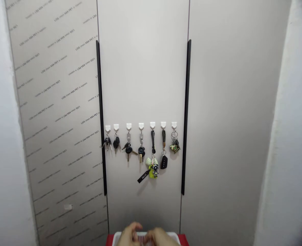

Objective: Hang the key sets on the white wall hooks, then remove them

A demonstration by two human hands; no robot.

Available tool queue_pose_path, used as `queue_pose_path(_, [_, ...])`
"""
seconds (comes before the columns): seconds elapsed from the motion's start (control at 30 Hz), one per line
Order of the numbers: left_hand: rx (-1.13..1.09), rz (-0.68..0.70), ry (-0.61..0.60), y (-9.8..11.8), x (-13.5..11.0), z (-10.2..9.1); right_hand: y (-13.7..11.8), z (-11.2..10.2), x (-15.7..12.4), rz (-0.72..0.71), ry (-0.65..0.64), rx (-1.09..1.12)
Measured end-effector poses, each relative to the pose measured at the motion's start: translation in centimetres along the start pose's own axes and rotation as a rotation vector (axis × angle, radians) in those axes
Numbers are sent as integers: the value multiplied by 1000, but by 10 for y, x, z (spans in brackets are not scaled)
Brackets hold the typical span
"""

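At the bottom edge, my left hand [129, 234] is over a white basket [175, 236] with a slotted wall. Its fingers are bent and apart, and nothing shows between them. My right hand [159, 236] is close beside it, over the same basket. Its fingers point inward and are blurred and partly hidden, so I cannot tell whether they hold anything. Above hangs a row of key sets on white hooks, among them a black car key [163, 162], keys with a small astronaut figure [155, 169], and a brass-coloured trinket [175, 148]. Neither hand touches them.
The hooks are on a pale cabinet door [143, 68] between two long black handles, the left handle [101, 116] and the right handle [186, 116]. Printed film covers the left panel [58, 102]. Something red [183, 240] lies under the basket. White walls flank both sides.
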State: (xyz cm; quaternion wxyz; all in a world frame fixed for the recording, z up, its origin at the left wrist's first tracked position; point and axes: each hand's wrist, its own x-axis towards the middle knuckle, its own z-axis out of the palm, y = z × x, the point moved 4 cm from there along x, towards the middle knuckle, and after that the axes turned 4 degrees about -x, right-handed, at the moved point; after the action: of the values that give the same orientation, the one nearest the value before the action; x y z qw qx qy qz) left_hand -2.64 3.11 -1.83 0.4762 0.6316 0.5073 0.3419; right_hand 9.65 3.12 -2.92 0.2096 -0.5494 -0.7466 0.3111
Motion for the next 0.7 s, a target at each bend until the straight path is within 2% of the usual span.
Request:
queue_pose_path(0.07, [-87,58,57,31,7,-9,-29,-24,4,-102,31,68])
queue_pose_path(0.13, [-259,215,101,77,2,-22,-65,-57,2,-215,153,219])
queue_pose_path(0.23, [-450,481,42,150,-21,-39,-118,-109,-18,-442,364,511])
queue_pose_path(0.3, [-500,621,51,184,-37,-46,-141,-132,-34,-569,460,631])
queue_pose_path(0.33, [-517,660,53,195,-42,-48,-149,-138,-40,-615,484,663])
queue_pose_path(0.43, [-555,701,45,207,-44,-45,-157,-145,-43,-652,488,715])
queue_pose_path(0.7, [-577,688,-4,205,-34,-37,-157,-140,-36,-629,454,758])
